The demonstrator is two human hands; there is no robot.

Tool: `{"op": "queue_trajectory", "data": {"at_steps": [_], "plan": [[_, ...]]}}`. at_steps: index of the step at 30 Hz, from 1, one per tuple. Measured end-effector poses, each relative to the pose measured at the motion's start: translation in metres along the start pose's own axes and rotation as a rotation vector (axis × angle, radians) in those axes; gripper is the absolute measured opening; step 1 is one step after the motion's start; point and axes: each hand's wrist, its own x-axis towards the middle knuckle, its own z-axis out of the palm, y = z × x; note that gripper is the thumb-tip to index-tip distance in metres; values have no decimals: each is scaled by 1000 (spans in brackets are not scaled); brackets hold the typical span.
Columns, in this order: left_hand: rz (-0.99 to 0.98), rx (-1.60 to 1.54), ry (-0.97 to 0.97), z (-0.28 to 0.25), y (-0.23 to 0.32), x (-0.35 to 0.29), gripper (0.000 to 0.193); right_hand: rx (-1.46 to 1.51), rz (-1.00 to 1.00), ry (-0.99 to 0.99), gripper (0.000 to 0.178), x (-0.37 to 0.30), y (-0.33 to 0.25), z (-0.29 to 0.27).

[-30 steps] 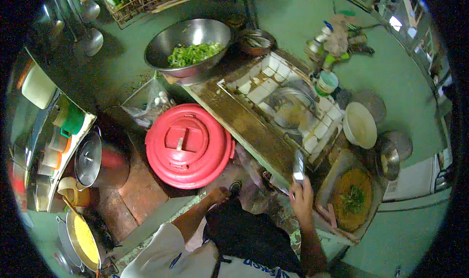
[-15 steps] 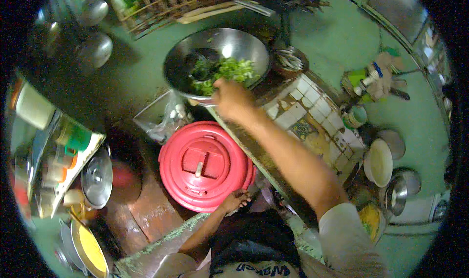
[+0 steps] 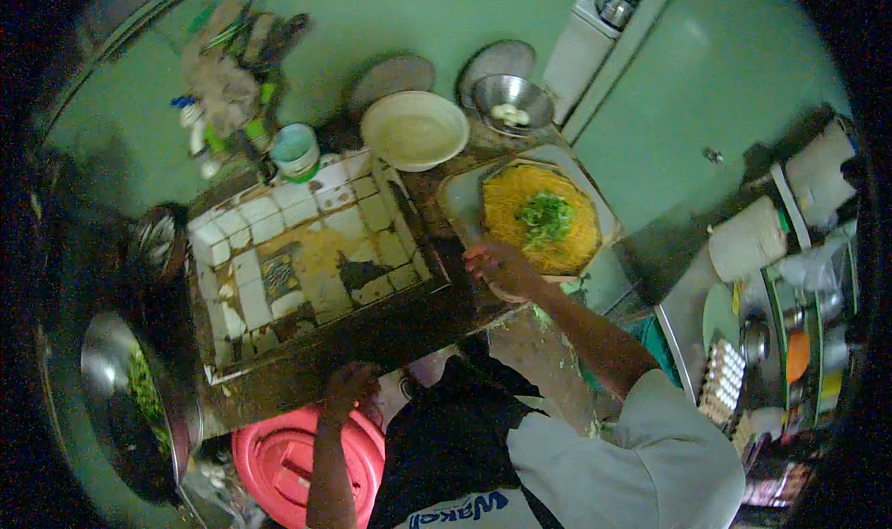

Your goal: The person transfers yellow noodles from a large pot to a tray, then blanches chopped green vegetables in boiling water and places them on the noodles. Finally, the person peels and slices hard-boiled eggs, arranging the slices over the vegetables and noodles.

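My right hand [image 3: 506,267] is at the near edge of a pale tray [image 3: 460,199], its fingers curled; what they hold, if anything, I cannot make out. On the tray lies a broad mound of yellow noodles [image 3: 571,236], with a small heap of chopped greens [image 3: 545,216] on its middle. My left hand [image 3: 351,385] hangs low by the counter's near edge, above a red lidded bucket [image 3: 279,464]. It looks empty with its fingers loosely apart, though that spot is dim. A large metal wok [image 3: 107,371] at the far left holds more chopped greens [image 3: 146,390].
Between the wok and the tray is a worn white-tiled counter section [image 3: 325,250]. Behind stand a cream basin [image 3: 415,131], a metal bowl [image 3: 514,102] with white pieces inside and a small pale-blue tub [image 3: 295,151]. Shelves and egg trays [image 3: 722,380] are at the right.
The view has swung right, from wok to tray. My right hand has left the wok's greens and is now beside the noodles. My left hand is still near the red bucket.
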Motion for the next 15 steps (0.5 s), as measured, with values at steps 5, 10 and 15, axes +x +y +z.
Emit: {"op": "queue_trajectory", "data": {"at_steps": [5, 10, 15], "plan": [[216, -72, -13, 35, 124, 51, 31, -115, 283, 327, 21, 0, -1, -113], [242, -71, -59, 109, 167, 122, 27, -382, 132, 415, 16, 95, 13, -216], [267, -28, -72, 176, 193, 178, 25, -714, -391, 249, 24, 230, 52, -280]]}}
